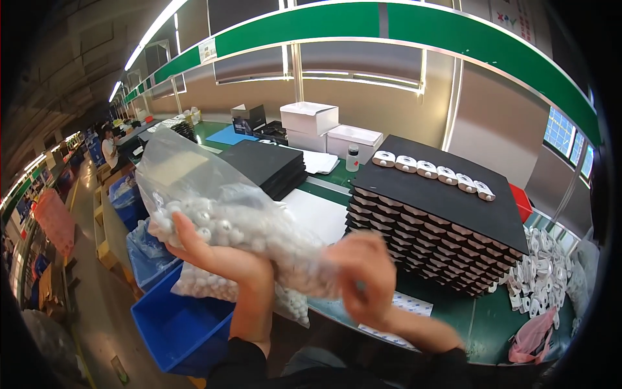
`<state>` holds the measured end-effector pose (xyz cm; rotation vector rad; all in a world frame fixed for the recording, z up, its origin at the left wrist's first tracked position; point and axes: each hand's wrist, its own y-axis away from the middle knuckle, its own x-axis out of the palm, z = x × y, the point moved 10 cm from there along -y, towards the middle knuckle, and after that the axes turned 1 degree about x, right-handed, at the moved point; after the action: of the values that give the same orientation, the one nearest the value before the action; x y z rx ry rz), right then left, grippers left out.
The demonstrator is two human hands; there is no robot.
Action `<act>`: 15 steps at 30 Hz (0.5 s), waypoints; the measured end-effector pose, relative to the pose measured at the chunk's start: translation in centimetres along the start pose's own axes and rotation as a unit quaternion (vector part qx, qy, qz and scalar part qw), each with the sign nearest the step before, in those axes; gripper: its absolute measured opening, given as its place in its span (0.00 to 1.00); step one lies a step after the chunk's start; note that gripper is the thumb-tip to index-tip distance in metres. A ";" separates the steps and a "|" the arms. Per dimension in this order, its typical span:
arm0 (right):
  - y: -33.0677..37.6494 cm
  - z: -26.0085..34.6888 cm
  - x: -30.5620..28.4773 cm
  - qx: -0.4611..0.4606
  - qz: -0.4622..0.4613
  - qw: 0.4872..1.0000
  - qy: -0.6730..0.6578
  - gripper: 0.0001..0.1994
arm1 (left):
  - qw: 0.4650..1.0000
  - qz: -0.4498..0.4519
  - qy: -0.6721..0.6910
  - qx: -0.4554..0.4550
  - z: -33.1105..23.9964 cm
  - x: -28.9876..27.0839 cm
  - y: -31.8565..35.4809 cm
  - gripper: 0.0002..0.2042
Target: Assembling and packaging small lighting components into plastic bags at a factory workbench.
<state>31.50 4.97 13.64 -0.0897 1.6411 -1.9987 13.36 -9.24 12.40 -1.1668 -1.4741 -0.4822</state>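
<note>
A large clear plastic bag [243,230] full of small white round pieces lies slantwise across my hands above the bench edge. My left hand [201,249] holds it up from below at the left end, with a digit raised along its side. At the bag's right end my right hand [369,275] is closed on the plastic, blurred by motion; its fingertips are partly hidden. More white round pieces in clear plastic [204,283] show beneath my left forearm; whether this is a second bag I cannot tell. Below stands a blue bin [188,324].
Black trays of white parts form a tall stack [434,227] on the green bench, with several white parts [427,170] on top. Right of it lie a heap of white parts [538,272] and a pink bag [534,337]. White boxes [310,120] and black sheets [262,165] stand behind.
</note>
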 end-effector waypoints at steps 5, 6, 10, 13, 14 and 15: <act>-13.3 -6.7 0.5 -0.055 0.012 0.984 0.167 0.05 | 0.998 -0.018 0.050 -0.024 3.3 3.3 -2.1 0.15; -15.8 -8.3 1.8 -0.042 0.041 0.980 0.191 0.05 | 0.998 0.004 0.057 -0.032 4.0 4.4 -2.7 0.15; -22.9 -13.2 5.5 -0.001 0.066 0.966 0.248 0.07 | 0.999 0.019 0.028 -0.041 7.1 7.6 -3.7 0.22; -26.6 -14.2 5.0 -0.009 0.000 0.973 0.232 0.07 | 0.996 0.046 0.012 -0.080 10.3 9.1 -4.9 0.22; -27.7 -14.4 4.8 -0.016 -0.025 0.974 0.225 0.07 | 0.994 0.049 0.006 -0.094 10.6 9.8 -4.8 0.21; -28.6 -14.7 4.5 -0.025 -0.062 0.976 0.208 0.07 | 0.993 0.052 0.001 -0.108 11.1 10.6 -4.6 0.21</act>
<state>11.57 19.07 35.11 0.2287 1.9853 -2.1766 5.24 2.04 20.41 -1.4057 -1.3773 -0.5810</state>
